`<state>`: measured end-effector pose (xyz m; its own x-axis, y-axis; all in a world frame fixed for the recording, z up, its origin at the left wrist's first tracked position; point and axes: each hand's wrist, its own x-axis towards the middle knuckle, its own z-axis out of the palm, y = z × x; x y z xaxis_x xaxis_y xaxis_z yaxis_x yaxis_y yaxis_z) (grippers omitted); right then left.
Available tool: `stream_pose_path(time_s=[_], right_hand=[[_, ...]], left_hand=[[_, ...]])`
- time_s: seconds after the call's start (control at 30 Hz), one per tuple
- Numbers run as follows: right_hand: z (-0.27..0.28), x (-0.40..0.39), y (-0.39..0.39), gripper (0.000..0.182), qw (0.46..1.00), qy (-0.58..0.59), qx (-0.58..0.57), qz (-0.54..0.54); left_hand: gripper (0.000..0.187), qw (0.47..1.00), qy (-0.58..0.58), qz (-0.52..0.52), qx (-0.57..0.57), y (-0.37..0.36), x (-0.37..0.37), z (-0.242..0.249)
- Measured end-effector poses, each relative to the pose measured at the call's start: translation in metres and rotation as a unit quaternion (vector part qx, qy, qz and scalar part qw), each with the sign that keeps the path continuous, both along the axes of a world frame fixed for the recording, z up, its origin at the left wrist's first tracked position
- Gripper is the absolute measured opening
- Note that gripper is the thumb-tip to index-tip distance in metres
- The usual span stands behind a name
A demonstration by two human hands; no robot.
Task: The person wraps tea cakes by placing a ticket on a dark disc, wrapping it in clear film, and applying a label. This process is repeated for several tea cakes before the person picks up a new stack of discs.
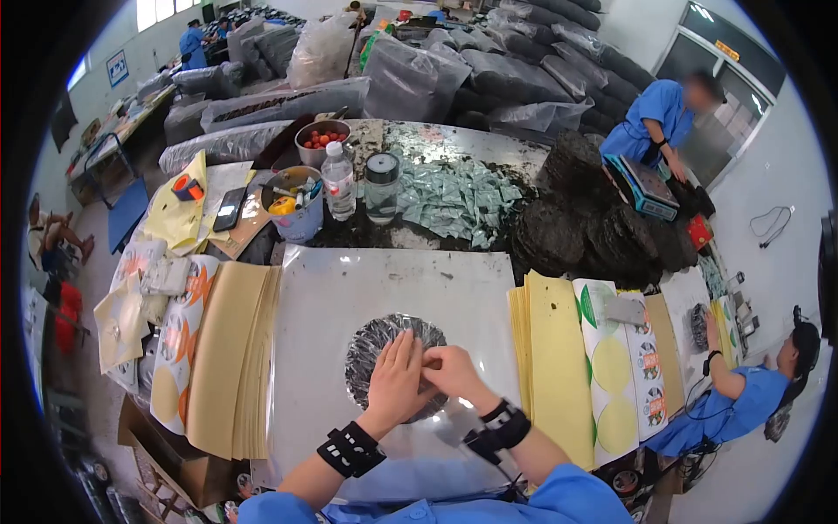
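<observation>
A round, dark, flat cake of what looks like dried seaweed, wrapped in shiny clear film point(365, 348), lies on the white work board point(314, 297) in front of me. My left hand point(395, 382) rests flat across its middle, fingers stretched out and pointing away from me. Close beside it, my right hand point(455, 374) has its fingers curled in a pinch at the cake's right side, apparently on the film. The fingertips partly hide what they grip. Both wrists wear black bands.
Brown paper sheets point(229, 349) flank the board on the left, yellow sheets point(554, 367) and label strips point(607, 349) on the right. Behind are a bottle point(339, 185), a jar point(381, 192), green sachets point(454, 196) and dark round stacks point(559, 231). Co-workers point(729, 393) work at right.
</observation>
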<state>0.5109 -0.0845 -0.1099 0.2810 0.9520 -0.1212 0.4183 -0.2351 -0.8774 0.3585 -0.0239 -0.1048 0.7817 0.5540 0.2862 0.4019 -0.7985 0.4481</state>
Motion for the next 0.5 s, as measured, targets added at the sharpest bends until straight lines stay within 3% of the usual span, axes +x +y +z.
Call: stream_pose_path(time_s=[0.03,0.07,0.13,0.2,0.23,0.27,0.33,0.37,0.43,0.5], right_hand=[[0.002,0.018,0.000,0.013,0.993,0.109,-0.024,0.027],[0.023,0.030,-0.001,0.011,0.997,0.072,-0.038,0.010],[0.043,0.037,-0.001,0.009,0.995,-0.093,0.001,-0.036],[-0.003,0.021,0.004,0.011,0.968,-0.239,0.026,0.070],[-0.037,0.009,0.006,0.016,0.958,-0.282,0.057,0.017],[-0.034,0.008,0.002,0.012,0.962,-0.261,0.077,0.003],[0.004,0.025,-0.015,0.012,0.984,-0.126,0.126,-0.011],[0.017,0.041,-0.027,0.014,0.986,-0.128,0.089,-0.059],[0.012,0.096,-0.053,0.012,0.951,-0.216,0.077,-0.208],[-0.011,0.172,-0.083,0.014,0.888,-0.363,0.057,-0.276]], left_hand=[[0.075,0.999,0.014,0.010,0.028,0.001,0.002,-0.008],[0.075,0.999,0.018,0.006,0.026,0.000,0.003,-0.009],[0.069,0.998,0.036,0.014,0.054,-0.003,0.004,-0.009],[0.062,0.998,0.035,-0.002,0.052,-0.004,0.005,-0.005],[0.061,0.998,0.046,0.012,0.050,-0.005,0.004,-0.009],[0.061,0.997,0.052,0.021,0.048,-0.005,0.006,-0.012],[0.060,0.997,0.051,0.016,0.054,-0.006,0.007,-0.012],[0.060,0.997,0.044,-0.005,0.063,-0.007,0.007,-0.012],[0.060,0.995,0.072,0.016,0.062,-0.008,0.006,-0.011],[0.061,0.996,0.065,0.008,0.061,-0.007,0.005,-0.010]])
